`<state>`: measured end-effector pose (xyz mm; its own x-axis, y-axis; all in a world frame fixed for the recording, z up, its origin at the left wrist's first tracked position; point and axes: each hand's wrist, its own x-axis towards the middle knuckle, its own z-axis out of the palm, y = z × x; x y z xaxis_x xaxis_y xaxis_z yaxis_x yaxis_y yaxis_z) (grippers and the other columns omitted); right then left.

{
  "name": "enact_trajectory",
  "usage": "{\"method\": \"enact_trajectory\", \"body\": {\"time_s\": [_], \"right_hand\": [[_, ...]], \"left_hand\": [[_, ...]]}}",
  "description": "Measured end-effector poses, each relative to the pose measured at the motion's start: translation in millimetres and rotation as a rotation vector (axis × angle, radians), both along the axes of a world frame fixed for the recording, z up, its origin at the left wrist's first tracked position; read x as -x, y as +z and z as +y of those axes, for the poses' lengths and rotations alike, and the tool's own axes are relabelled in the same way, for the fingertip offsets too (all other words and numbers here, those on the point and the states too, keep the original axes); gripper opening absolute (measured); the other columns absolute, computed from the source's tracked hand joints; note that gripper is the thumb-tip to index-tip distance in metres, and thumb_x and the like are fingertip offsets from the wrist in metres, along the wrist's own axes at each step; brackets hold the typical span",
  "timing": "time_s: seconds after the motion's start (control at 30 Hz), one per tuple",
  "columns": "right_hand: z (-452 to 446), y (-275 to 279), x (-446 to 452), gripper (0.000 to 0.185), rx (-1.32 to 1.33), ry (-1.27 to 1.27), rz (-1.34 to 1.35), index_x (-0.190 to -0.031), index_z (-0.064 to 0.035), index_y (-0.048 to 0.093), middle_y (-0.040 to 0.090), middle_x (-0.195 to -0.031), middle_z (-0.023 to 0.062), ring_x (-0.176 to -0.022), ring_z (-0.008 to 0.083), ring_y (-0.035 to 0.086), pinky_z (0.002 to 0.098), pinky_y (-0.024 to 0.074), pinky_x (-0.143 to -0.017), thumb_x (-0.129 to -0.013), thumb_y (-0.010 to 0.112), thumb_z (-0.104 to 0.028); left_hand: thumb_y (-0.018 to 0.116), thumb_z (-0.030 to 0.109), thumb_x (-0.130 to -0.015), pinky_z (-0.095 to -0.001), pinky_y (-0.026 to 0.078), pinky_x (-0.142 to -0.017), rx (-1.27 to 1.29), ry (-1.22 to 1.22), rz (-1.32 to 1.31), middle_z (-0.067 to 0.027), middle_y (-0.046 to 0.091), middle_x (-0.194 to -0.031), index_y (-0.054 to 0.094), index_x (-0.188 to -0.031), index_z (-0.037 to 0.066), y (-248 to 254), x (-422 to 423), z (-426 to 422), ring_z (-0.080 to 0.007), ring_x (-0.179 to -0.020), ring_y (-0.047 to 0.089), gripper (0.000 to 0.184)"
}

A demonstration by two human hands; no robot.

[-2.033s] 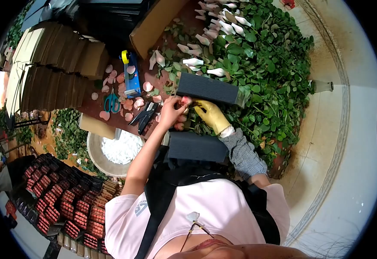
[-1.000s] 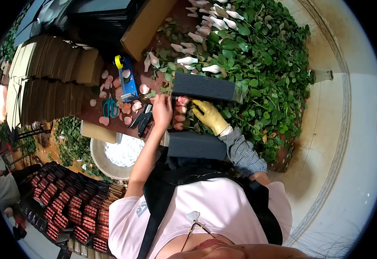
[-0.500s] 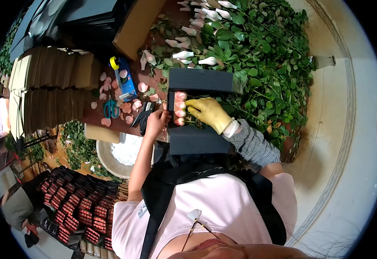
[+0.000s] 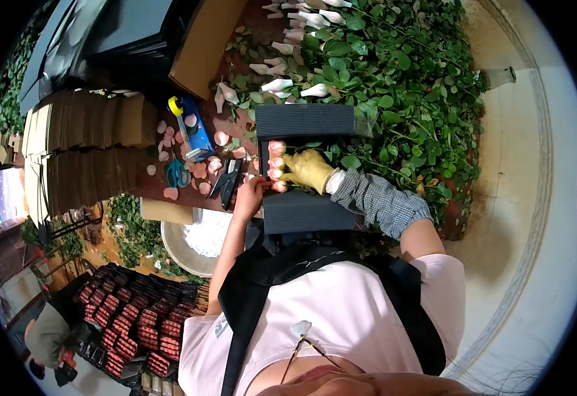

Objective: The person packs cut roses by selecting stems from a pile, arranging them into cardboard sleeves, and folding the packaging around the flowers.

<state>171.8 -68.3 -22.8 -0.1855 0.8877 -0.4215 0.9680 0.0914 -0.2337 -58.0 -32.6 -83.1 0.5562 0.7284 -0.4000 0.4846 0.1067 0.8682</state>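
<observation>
A short row of pink-and-cream roses (image 4: 276, 165) lies between two dark corrugated cardboard panels, the upper panel (image 4: 305, 121) and the lower panel (image 4: 309, 213). My right hand (image 4: 309, 170), in a yellow glove, is closed around the row just behind the flower heads, its fingertips touching them. Bare and closed, my left hand (image 4: 251, 193) has its fingertips at the lower left end of the row; what they pinch is hidden. A black stapler-like tool (image 4: 230, 185) lies just left of that hand.
Leafy stems (image 4: 407, 112) cover the table's right side, with white-wrapped buds (image 4: 276, 85) at the top. Left are teal scissors (image 4: 177, 173), a blue tape dispenser (image 4: 197, 135), loose petals and stacked cardboard (image 4: 97, 125). Below stand a basin (image 4: 189, 257) and packed rose boxes (image 4: 136, 323); a person is lower left.
My left hand has shifted right, closer to the roses. My gloved hand has moved slightly left and its fingers now reach around the lower flower heads. The whole view has shifted a little.
</observation>
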Motion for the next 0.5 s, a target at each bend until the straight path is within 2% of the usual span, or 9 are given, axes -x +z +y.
{"method": "enact_trajectory", "body": {"time_s": [0.03, 0.13, 0.17, 0.2, 0.27, 0.3, 0.33, 0.43, 0.5], "right_hand": [[0, 5, -2, 0.062, 0.005, 0.022, 0.024, -0.125, -0.0016, 0.055, 0.072, -0.087, 0.0130, -0.081, 0.0289, 0.071, 0.0405, 0.0556, -0.070, -0.088, 0.066, -0.050], [-5, -6, -7, 0.059, -0.019, 0.115, 0.045, -0.126, -0.0017, 0.054, 0.072, -0.088, 0.0130, -0.081, 0.0298, 0.071, 0.0408, 0.0556, -0.071, -0.087, 0.068, -0.044], [-7, -12, -7, 0.057, -0.048, 0.096, 0.058, -0.123, -0.0002, 0.056, 0.073, -0.091, 0.0144, -0.080, 0.0299, 0.071, 0.0421, 0.0558, -0.070, -0.087, 0.067, -0.042], [-5, -6, -6, 0.057, -0.051, 0.089, 0.056, -0.123, -0.0002, 0.056, 0.073, -0.091, 0.0144, -0.080, 0.0299, 0.071, 0.0421, 0.0558, -0.070, -0.087, 0.067, -0.042], [-2, 11, -2, 0.056, 0.072, 0.047, 0.013, -0.124, -0.0007, 0.056, 0.073, -0.091, 0.0133, -0.081, 0.0290, 0.071, 0.0416, 0.0559, -0.070, -0.086, 0.069, -0.040], [-4, 1, -4, 0.059, 0.032, 0.054, 0.041, -0.127, -0.0007, 0.055, 0.073, -0.091, 0.0115, -0.081, 0.0283, 0.072, 0.0413, 0.0559, -0.069, -0.085, 0.069, -0.039], [-4, 3, -4, 0.059, 0.033, 0.051, 0.041, -0.127, -0.0007, 0.055, 0.073, -0.091, 0.0115, -0.081, 0.0283, 0.072, 0.0413, 0.0559, -0.069, -0.085, 0.069, -0.039], [0, 13, 0, 0.069, 0.082, 0.089, -0.096, -0.139, -0.0010, 0.049, 0.073, -0.091, 0.0089, -0.082, 0.0266, 0.071, 0.0385, 0.0557, -0.068, -0.085, 0.070, -0.039], [0, 18, 3, 0.071, 0.097, 0.100, -0.139, -0.139, 0.0001, 0.049, 0.073, -0.090, 0.0086, -0.082, 0.0259, 0.071, 0.0375, 0.0553, -0.068, -0.085, 0.070, -0.040]], "left_hand": [[0.054, 0.010, -0.097, -0.0367, 0.056, -0.080, 0.025, 0.009, -0.035, -0.0188, 0.074, -0.097, 0.065, -0.111, -0.004, -1, 1, 2, -0.0292, -0.092, 0.073, 0.023], [0.061, 0.014, -0.095, -0.0382, 0.056, -0.078, -0.051, -0.058, 0.005, -0.0175, 0.074, -0.095, 0.065, -0.108, -0.003, 5, 1, 8, -0.0319, -0.088, 0.073, 0.022], [0.071, 0.016, -0.088, -0.0384, 0.054, -0.078, -0.119, -0.136, 0.121, -0.0140, 0.071, -0.096, 0.066, -0.103, -0.001, 41, -9, 15, -0.0324, -0.089, 0.069, 0.023], [0.071, 0.016, -0.088, -0.0384, 0.054, -0.078, -0.122, -0.143, 0.120, -0.0140, 0.071, -0.096, 0.066, -0.103, -0.001, 51, -13, 21, -0.0324, -0.089, 0.069, 0.023], [0.078, 0.018, -0.080, -0.0391, 0.052, -0.079, -0.709, -0.324, 0.028, -0.0115, 0.065, -0.100, 0.067, -0.098, 0.003, 59, -19, 32, -0.0315, -0.091, 0.063, 0.026], [0.083, 0.021, -0.071, -0.0402, 0.048, -0.083, -0.745, -0.413, 0.018, -0.0098, 0.058, -0.104, 0.065, -0.103, 0.007, 59, -23, 38, -0.0300, -0.095, 0.056, 0.039], [0.083, 0.021, -0.071, -0.0402, 0.048, -0.083, -0.745, -0.416, 0.017, -0.0098, 0.058, -0.104, 0.065, -0.103, 0.007, 60, -26, 40, -0.0300, -0.095, 0.056, 0.039], [0.085, 0.021, -0.068, -0.0416, 0.042, -0.089, -0.809, -0.520, 0.053, -0.0090, 0.055, -0.113, 0.059, -0.115, 0.008, 60, -35, 43, -0.0321, -0.103, 0.052, 0.056], [0.085, 0.020, -0.068, -0.0419, 0.043, -0.088, -0.781, -0.469, 0.021, -0.0091, 0.055, -0.113, 0.059, -0.113, 0.007, 54, -31, 41, -0.0323, -0.103, 0.053, 0.054]]}}
